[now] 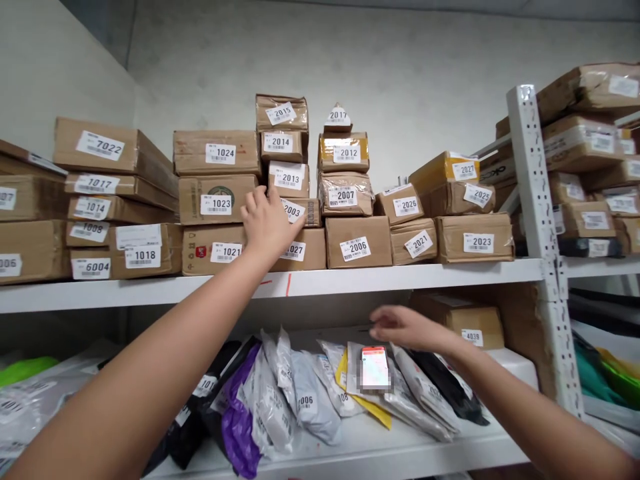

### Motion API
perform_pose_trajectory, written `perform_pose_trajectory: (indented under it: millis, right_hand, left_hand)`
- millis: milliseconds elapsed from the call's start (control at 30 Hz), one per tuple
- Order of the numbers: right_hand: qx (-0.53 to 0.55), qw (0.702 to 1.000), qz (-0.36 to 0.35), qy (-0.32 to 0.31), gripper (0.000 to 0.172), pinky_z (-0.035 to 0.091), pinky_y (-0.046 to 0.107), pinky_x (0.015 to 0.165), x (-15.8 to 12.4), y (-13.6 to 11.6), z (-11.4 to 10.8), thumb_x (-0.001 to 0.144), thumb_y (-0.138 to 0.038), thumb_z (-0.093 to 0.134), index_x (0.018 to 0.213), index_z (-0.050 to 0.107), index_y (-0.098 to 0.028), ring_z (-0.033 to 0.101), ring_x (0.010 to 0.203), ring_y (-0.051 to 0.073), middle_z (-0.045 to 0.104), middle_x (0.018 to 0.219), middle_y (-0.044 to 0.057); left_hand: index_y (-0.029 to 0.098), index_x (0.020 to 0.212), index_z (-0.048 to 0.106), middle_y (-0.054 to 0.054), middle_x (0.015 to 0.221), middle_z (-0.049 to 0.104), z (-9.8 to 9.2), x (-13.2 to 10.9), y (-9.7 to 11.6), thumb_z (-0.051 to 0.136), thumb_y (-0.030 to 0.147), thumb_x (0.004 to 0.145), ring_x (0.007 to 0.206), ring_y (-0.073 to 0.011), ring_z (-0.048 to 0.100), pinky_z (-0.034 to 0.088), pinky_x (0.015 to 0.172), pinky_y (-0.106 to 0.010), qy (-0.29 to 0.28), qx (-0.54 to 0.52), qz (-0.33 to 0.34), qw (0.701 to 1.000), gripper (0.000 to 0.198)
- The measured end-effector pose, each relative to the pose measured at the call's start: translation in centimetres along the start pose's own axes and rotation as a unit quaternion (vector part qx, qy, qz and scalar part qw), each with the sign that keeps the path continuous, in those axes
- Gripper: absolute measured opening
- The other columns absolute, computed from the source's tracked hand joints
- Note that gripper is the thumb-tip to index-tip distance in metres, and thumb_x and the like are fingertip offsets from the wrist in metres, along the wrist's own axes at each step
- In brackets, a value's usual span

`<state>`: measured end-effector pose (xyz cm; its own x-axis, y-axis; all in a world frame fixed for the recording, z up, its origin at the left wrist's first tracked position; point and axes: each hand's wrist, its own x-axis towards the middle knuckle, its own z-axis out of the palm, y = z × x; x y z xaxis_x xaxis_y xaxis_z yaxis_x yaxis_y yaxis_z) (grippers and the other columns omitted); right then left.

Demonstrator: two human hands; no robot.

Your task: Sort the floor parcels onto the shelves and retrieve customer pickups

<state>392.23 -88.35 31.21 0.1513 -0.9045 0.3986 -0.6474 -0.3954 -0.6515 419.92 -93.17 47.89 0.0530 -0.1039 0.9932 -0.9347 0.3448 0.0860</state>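
Obs., head view, shelving in a storeroom.

1. Left hand [270,223]: arm stretched up to the upper shelf [375,277]. Fingers spread, laid flat on the box fronts. Fingertips on box 2003 [307,213], thumb side by box 1023 [215,200]. No pinch or grasp seen; palm side hidden, so contact only is confirmed.
2. Box 2003: mid-stack, w/ other boxes above and below it, so likely pinned by their weight.
3. Right hand [405,328]: lower, palm down, fingers straight and close together, holding nothing. It hovers just above the phone [375,367]; can't tell if touching.
4. Phone: lies screen up on the bags [300,400] on the lower shelf [375,447], prob. parked there to be read w/ both hands free.
5. Storage: boxes lie flat, mostly bigger ones at the bottom, number labels facing the aisle, evidently for reading w/o lifting. Bags stand on edge in a row like files, labels outward, same reason.
6. Small box [470,320] behind the right hand, beside the steel post [540,233].
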Motion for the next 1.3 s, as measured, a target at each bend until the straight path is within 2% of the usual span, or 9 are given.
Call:
perform_pose_trajectory:
  millis: [67, 167, 233, 367, 567, 800, 1000, 1233, 1300]
  right_hand:
    - [-0.017, 0.985, -0.156, 0.069, 0.041, 0.052, 0.036, 0.076, 0.0, -6.9, -1.7, 0.081, -0.049, 0.064, 0.106, 0.062, -0.016, 0.065, 0.085, 0.022, 0.068, 0.097, 0.010]
    - [-0.057, 0.914, -0.307, 0.258, 0.044, 0.049, 0.043, 0.087, 2.6, -16.8, -2.8, 0.083, -0.045, 0.061, 0.116, 0.055, -0.016, 0.062, 0.098, 0.026, 0.063, 0.106, 0.012]
    - [-0.072, 0.882, -0.324, 0.336, 0.051, 0.047, 0.049, 0.092, 5.8, -21.8, -2.7, 0.085, -0.039, 0.059, 0.126, 0.044, -0.013, 0.057, 0.109, 0.030, 0.058, 0.113, 0.015]
    - [-0.078, 0.896, -0.234, 0.369, 0.066, 0.042, 0.054, 0.097, 13.0, -27.8, -1.2, 0.083, -0.030, 0.060, 0.133, 0.027, -0.002, 0.046, 0.122, 0.038, 0.045, 0.127, 0.026]
    - [-0.061, 0.897, -0.138, 0.416, 0.110, 0.036, 0.060, 0.100, 18.6, -29.7, 0.5, 0.068, -0.036, 0.076, 0.143, 0.003, -0.001, 0.035, 0.130, 0.044, 0.030, 0.136, 0.034]
    - [-0.087, 0.898, -0.155, 0.403, 0.107, 0.044, 0.062, 0.090, 19.6, -29.6, 0.3, 0.076, -0.041, 0.067, 0.147, -0.006, -0.008, 0.044, 0.124, 0.045, 0.024, 0.139, 0.036]
    - [-0.077, 0.894, -0.141, 0.419, 0.111, 0.044, 0.063, 0.089, 18.7, -30.4, -0.6, 0.071, -0.037, 0.072, 0.147, -0.006, -0.014, 0.047, 0.121, 0.044, 0.032, 0.134, 0.032]
    - [-0.045, 0.884, -0.247, 0.393, 0.096, 0.037, 0.071, 0.087, 21.3, -30.2, -2.4, 0.080, -0.037, 0.065, 0.147, -0.003, -0.022, 0.044, 0.122, 0.047, 0.029, 0.130, 0.024]
    - [-0.034, 0.884, -0.252, 0.392, 0.094, 0.036, 0.072, 0.088, 21.5, -30.1, -2.5, 0.081, -0.036, 0.065, 0.147, -0.001, -0.023, 0.044, 0.121, 0.046, 0.028, 0.130, 0.023]
  left_hand:
    - [0.008, 0.137, 0.035, -0.025, 0.138, 0.041, 0.4, 0.3, 1.2, 0.053, 0.063, 0.075, 0.127, -0.0418, 0.034, 0.029, 0.104, -0.055, 0.009, 0.002, -0.042, 0.999, 0.085]
    - [0.003, 0.136, 0.034, -0.028, 0.134, 0.042, 0.9, 0.7, 2.8, 0.058, 0.062, 0.070, 0.126, -0.0429, 0.034, 0.028, 0.105, -0.055, 0.007, -0.001, -0.097, 0.995, 0.091]
    - [0.002, 0.135, 0.034, -0.029, 0.134, 0.041, 0.9, 0.8, 3.4, 0.059, 0.057, 0.069, 0.127, -0.0433, 0.034, 0.028, 0.105, -0.055, -0.003, -0.007, -0.118, 0.993, 0.090]
    - [0.008, 0.135, 0.035, -0.026, 0.133, 0.042, 0.2, 0.3, 3.9, 0.061, 0.046, 0.071, 0.125, -0.0438, 0.035, 0.031, 0.101, -0.056, -0.039, -0.011, -0.120, 0.992, 0.080]
    - [0.010, 0.132, 0.038, -0.023, 0.126, 0.048, -1.0, 0.6, 1.2, 0.058, 0.047, 0.075, 0.116, -0.0426, 0.043, 0.037, 0.095, -0.053, -0.073, 0.051, -0.037, 0.995, 0.071]
    - [0.013, 0.112, 0.051, -0.016, 0.106, 0.060, -2.5, 2.7, -4.7, 0.062, 0.038, 0.074, 0.109, -0.0340, 0.049, 0.041, 0.094, -0.045, -0.115, 0.151, 0.247, 0.950, 0.047]
    - [0.012, 0.117, 0.048, -0.017, 0.106, 0.060, -2.8, 3.1, -4.2, 0.072, 0.031, 0.059, 0.109, -0.0388, 0.047, 0.044, 0.087, -0.048, -0.108, 0.111, 0.217, 0.964, 0.065]
    - [0.016, 0.132, 0.040, -0.016, 0.125, 0.050, -4.1, 1.7, -3.9, 0.068, 0.035, 0.065, 0.124, -0.0409, 0.037, 0.034, 0.101, -0.052, -0.033, 0.083, 0.204, 0.975, 0.075]
    - [0.016, 0.130, 0.043, -0.016, 0.127, 0.048, -4.0, 1.7, -3.9, 0.070, 0.038, 0.063, 0.124, -0.0418, 0.037, 0.035, 0.101, -0.053, -0.044, 0.077, 0.192, 0.977, 0.076]
